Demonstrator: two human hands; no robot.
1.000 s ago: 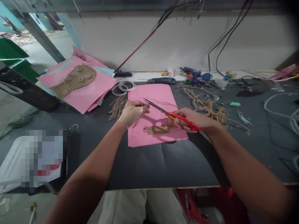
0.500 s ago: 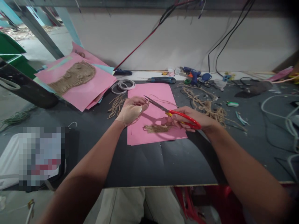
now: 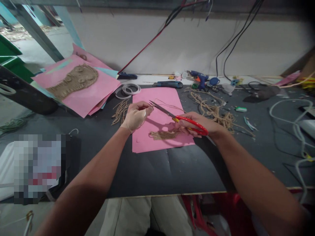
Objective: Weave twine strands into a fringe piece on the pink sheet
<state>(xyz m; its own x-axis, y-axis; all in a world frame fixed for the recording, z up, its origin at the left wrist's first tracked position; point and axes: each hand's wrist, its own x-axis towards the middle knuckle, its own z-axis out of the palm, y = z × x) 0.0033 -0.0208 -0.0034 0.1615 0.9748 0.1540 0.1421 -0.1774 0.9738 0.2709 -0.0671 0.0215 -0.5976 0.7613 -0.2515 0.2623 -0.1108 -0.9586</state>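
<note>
My right hand point(image 3: 190, 124) grips a pair of scissors point(image 3: 194, 124) with red handles, its blades pointing left and slightly up. The blade tips meet the fingertips of my left hand point(image 3: 136, 114), which pinches the end of a thin strand of twine point(image 3: 167, 104). White tape or cloth covers part of that hand near the thumb. Both hands are above a pink sheet point(image 3: 157, 95). On the sheet, below the scissors, lies a small flat piece made of rows of brown twine point(image 3: 163, 135).
Loose twine point(image 3: 219, 114) is heaped at right, with cut pieces point(image 3: 120, 111) at left. A cutter knife point(image 3: 167, 84), a blue glue gun point(image 3: 200, 78) and a white cord coil point(image 3: 128, 91) lie along the back. Pink sheets carry a larger twine piece point(image 3: 78, 78). A dark cylinder point(image 3: 27, 91) stands left.
The whole view has shifted slightly, so things appear a little further left. Both hands keep nearly the same pose, scissor tips at the left fingertips.
</note>
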